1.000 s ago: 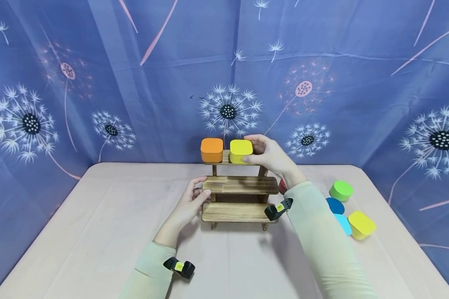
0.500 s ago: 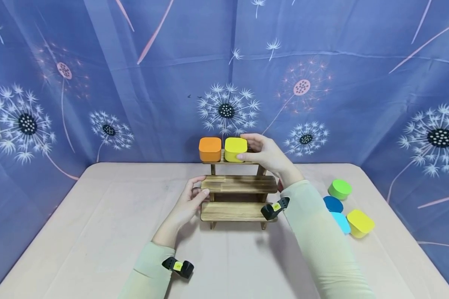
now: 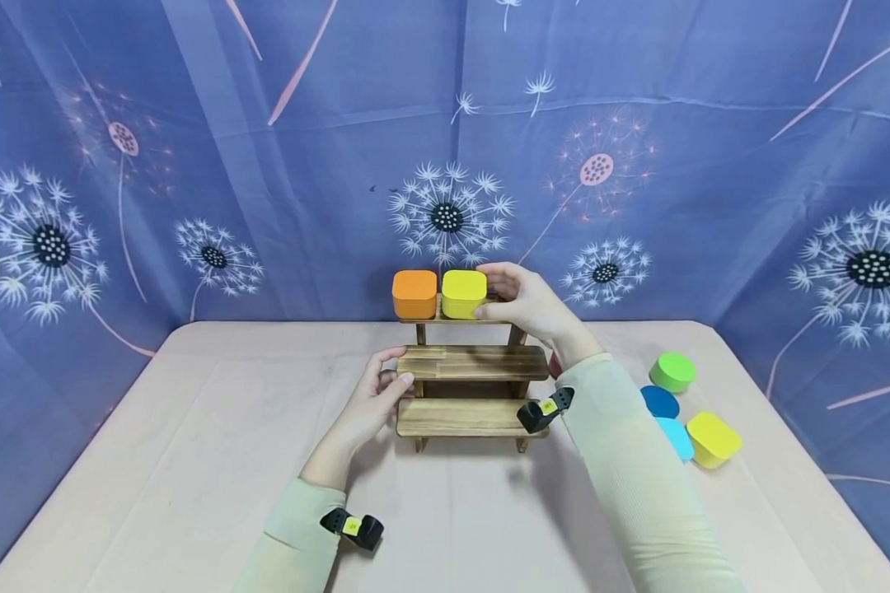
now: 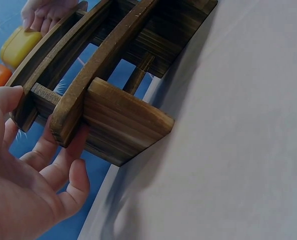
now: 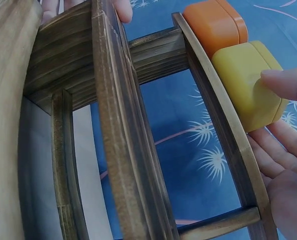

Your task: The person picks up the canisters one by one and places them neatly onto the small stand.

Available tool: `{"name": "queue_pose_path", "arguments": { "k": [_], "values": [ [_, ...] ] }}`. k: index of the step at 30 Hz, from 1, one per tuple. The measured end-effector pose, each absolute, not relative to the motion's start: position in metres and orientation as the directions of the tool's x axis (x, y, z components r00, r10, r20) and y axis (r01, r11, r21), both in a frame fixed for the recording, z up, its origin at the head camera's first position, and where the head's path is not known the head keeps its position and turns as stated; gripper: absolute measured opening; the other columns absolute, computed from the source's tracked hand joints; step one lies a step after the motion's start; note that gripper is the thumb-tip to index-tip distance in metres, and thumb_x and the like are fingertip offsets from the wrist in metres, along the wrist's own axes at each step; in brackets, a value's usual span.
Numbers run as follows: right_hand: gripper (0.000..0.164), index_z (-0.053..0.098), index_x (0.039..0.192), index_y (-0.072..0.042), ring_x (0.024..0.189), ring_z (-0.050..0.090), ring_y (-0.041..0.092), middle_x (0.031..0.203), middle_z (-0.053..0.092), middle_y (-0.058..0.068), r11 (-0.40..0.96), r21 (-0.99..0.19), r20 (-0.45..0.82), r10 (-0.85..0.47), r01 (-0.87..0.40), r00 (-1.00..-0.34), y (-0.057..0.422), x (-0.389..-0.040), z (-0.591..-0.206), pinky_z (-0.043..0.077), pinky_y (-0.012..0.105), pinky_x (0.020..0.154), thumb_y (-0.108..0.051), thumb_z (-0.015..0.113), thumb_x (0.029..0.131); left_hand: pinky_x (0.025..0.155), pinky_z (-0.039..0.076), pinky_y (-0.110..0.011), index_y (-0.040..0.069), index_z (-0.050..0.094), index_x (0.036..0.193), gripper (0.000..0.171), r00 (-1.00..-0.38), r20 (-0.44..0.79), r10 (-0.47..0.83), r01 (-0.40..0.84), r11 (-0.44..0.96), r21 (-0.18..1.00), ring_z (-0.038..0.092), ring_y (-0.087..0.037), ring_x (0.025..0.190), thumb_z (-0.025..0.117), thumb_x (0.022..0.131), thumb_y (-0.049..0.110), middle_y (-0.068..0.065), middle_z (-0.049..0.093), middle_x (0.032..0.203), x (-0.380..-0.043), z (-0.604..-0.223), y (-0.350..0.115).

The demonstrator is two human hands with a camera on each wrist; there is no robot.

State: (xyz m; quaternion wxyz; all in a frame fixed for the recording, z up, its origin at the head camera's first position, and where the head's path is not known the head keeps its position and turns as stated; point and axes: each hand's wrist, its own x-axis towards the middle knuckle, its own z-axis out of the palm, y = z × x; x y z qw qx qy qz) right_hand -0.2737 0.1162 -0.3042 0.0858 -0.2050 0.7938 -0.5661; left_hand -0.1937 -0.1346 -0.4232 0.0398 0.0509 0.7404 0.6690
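A three-tier wooden display shelf (image 3: 471, 418) stands on the table. On its top tier an orange box (image 3: 414, 295) with rounded corners sits at the left, and a yellow box (image 3: 463, 294) of like shape stands beside it across a narrow gap. My right hand (image 3: 530, 309) holds the yellow box from its right side, the thumb in front and the fingers partly hidden behind. The right wrist view shows that thumb on the yellow box (image 5: 246, 82). With thumb and fingers, my left hand (image 3: 367, 403) grips the left end of the middle tier.
Right of the shelf lie a green round box (image 3: 672, 372), a dark blue round one (image 3: 660, 401), a light blue one (image 3: 676, 439) and another yellow box (image 3: 714, 440). Something red (image 3: 555, 365) is mostly hidden behind my right wrist. A blue dandelion-print cloth (image 3: 326, 206) surrounds the table.
My right hand has slid the yellow box left along the top tier, so its gap to the orange box is narrower. The left hand keeps its grip, and the head view has shifted slightly.
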Motion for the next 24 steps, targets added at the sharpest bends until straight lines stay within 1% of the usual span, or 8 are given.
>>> {"name": "queue_pose_path", "arguments": {
  "k": [5,15,24],
  "values": [
    [0.067,0.043,0.138,-0.007,0.126,0.049,0.025,0.135,0.053,0.013,0.271,-0.936,0.095,-0.417,-0.223,-0.904,0.1139,-0.2725,-0.3039,0.037,0.043,0.107,-0.007,0.074,0.079,0.068,0.048,-0.031,0.023,0.036,0.138,0.045,-0.992,0.007,0.128,0.021,0.112,0.993,0.063,-0.021,0.089,0.052,0.097,0.016,-0.013,0.061,0.098,-0.1941,-0.4232,-0.1350],
    [0.065,0.045,0.137,-0.009,0.129,0.047,0.024,0.137,0.052,0.012,0.282,-0.930,0.102,-0.417,-0.235,-0.903,0.1143,-0.2721,-0.3053,0.031,0.044,0.111,-0.010,0.076,0.079,0.070,0.047,-0.031,0.023,0.037,0.138,0.044,-0.991,0.003,0.131,0.018,0.114,0.993,0.063,-0.022,0.091,0.052,0.097,0.018,-0.013,0.061,0.098,-0.1948,-0.4234,-0.1354],
    [0.065,0.045,0.138,-0.009,0.129,0.047,0.026,0.138,0.052,0.013,0.280,-0.928,0.110,-0.422,-0.245,-0.900,0.1135,-0.2734,-0.3060,0.031,0.045,0.111,-0.011,0.075,0.080,0.069,0.047,-0.031,0.023,0.036,0.138,0.044,-0.991,0.009,0.133,0.025,0.119,0.993,0.063,-0.023,0.092,0.052,0.097,0.017,-0.015,0.061,0.099,-0.1942,-0.4235,-0.1354]
  ]
}}
